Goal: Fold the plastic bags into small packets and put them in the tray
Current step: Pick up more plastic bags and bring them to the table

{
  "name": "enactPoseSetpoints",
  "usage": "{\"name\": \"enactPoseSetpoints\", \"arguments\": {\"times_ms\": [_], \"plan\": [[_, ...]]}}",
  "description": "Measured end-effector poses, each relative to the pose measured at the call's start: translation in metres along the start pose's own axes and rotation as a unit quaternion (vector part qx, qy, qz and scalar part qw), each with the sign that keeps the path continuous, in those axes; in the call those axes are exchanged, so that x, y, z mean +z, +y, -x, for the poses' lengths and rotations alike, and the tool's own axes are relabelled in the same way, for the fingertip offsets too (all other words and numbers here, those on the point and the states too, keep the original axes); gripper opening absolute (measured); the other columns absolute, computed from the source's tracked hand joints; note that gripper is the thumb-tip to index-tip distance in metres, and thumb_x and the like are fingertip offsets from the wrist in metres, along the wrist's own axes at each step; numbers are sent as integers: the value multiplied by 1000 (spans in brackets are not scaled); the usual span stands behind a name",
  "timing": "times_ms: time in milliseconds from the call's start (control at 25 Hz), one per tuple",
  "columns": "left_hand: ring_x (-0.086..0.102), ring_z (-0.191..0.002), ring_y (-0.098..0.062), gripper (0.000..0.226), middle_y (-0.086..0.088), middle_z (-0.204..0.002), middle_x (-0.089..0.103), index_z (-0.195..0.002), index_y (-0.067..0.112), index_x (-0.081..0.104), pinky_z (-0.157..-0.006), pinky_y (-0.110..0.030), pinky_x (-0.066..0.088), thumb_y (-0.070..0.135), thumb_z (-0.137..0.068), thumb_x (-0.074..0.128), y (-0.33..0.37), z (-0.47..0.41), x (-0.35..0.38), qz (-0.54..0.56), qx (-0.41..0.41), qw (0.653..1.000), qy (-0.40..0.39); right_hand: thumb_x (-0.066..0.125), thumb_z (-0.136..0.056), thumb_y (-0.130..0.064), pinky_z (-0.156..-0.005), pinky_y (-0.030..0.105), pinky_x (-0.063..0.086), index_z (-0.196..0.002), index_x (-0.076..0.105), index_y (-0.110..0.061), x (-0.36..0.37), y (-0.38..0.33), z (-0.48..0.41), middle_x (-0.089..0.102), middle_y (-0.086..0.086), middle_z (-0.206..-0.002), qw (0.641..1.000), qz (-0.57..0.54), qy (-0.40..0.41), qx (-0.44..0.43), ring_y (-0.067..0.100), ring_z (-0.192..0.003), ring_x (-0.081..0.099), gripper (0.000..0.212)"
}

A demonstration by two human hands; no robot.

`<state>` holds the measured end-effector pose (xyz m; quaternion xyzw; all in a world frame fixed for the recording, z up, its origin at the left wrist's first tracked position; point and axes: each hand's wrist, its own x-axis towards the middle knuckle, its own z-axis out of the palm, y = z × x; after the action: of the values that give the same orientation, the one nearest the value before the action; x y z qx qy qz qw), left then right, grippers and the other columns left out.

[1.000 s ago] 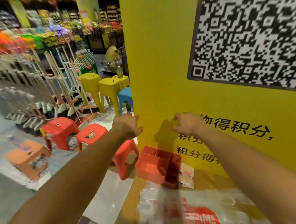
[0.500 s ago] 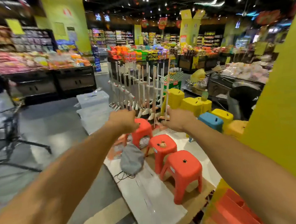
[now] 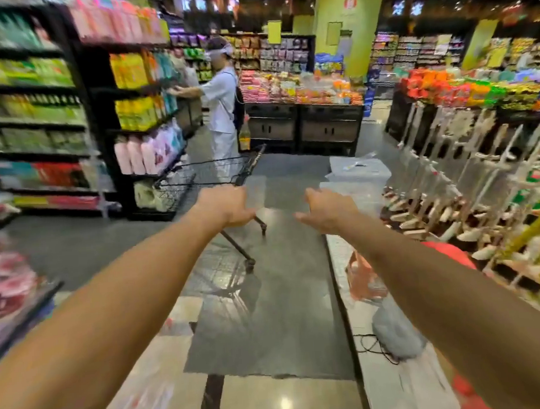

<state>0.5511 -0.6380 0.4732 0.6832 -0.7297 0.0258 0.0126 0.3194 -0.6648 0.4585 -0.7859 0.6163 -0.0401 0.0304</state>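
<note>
Shop aisle has replaced the worktop beyond the hands; tray and bags are out of view. Left hand and right hand are apart and empty, so folding looks stalled.

No legible text, even on the yellow pillar's red emblem.

Glossy floor, wire cart, grey bundle

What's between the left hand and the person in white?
A black wire shopping cart stands there, between the left hand and the person in white, in the head view.
</note>
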Motion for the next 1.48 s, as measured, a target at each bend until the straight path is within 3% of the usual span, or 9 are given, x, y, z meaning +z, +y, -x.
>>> {"name": "enactPoseSetpoints", "arguments": {"times_ms": [280,520,680,800,880,1040,1200,1320,1480], "plan": [[61,-124,-34,67,-11,-135,63,-136,22,52,-97,-46,49,66,-86,45,-189,-37,49,-2,-169,985,-44,54,-94,-64,-93,48,48,-137,46,-19,66,-155,-170,57,12,-131,984,8,-49,-171,35,-121,57,63],[58,-126,-33,57,-11,-136,60,-140,22,49,-97,-46,47,54,-94,56,-322,-52,100,10,-321,945,-68,65,-91,-56,-91,51,53,-139,43,-23,124,-269,-303,55,9,-131,936,50,-79,-340,33,-118,57,62],[64,-113,-33,47,-9,-123,67,-128,21,54,-84,-39,52,47,-89,59,-391,-43,144,23,-389,915,-100,68,-90,-51,-87,45,50,-140,42,-22,165,-345,-373,55,9,-128,899,79,-105,-418,34,-117,56,63],[65,-109,-31,59,-6,-114,65,-145,32,46,-71,-35,44,42,-90,65,-443,-38,181,48,-428,895,-118,68,-90,-49,-85,43,48,-141,41,-22,206,-407,-424,55,10,-127,870,104,-118,-468,34,-116,56,63],[66,-106,-30,68,-5,-113,66,-150,34,42,-72,-35,49,46,-89,69,-478,-32,210,55,-448,883,-127,68,-90,-49,-85,44,48,-143,41,-23,239,-450,-451,55,10,-129,850,113,-129,-499,34,-119,55,65],[62,-119,-28,62,-3,-133,64,-142,27,48,-92,-40,50,51,-89,71,-543,-26,282,57,-500,848,-168,69,-92,-49,-94,46,46,-146,38,-23,312,-523,-500,52,10,-134,817,138,-132,-544,34,-125,50,67],[60,-126,-29,61,-3,-139,60,-145,27,46,-98,-41,51,50,-92,67,-601,-27,375,60,-521,825,-211,70,-92,-47,-106,45,42,-149,37,-22,411,-577,-551,48,9,-142,774,174,-162,-586,34,-131,49,69],[59,-128,-29,64,-3,-142,58,-146,30,45,-99,-41,48,59,-92,64,-642,-30,477,56,-544,803,-238,72,-92,-44,-109,44,39,-150,36,-22,522,-617,-593,47,8,-147,741,202,-182,-614,33,-134,48,72],[57,-129,-26,68,-1,-141,57,-145,26,44,-98,-39,48,54,-90,72,-669,-30,649,46,-544,790,-279,72,-93,-46,-112,44,40,-153,33,-23,693,-648,-627,45,9,-151,699,226,-185,-653,33,-136,48,75]]}}
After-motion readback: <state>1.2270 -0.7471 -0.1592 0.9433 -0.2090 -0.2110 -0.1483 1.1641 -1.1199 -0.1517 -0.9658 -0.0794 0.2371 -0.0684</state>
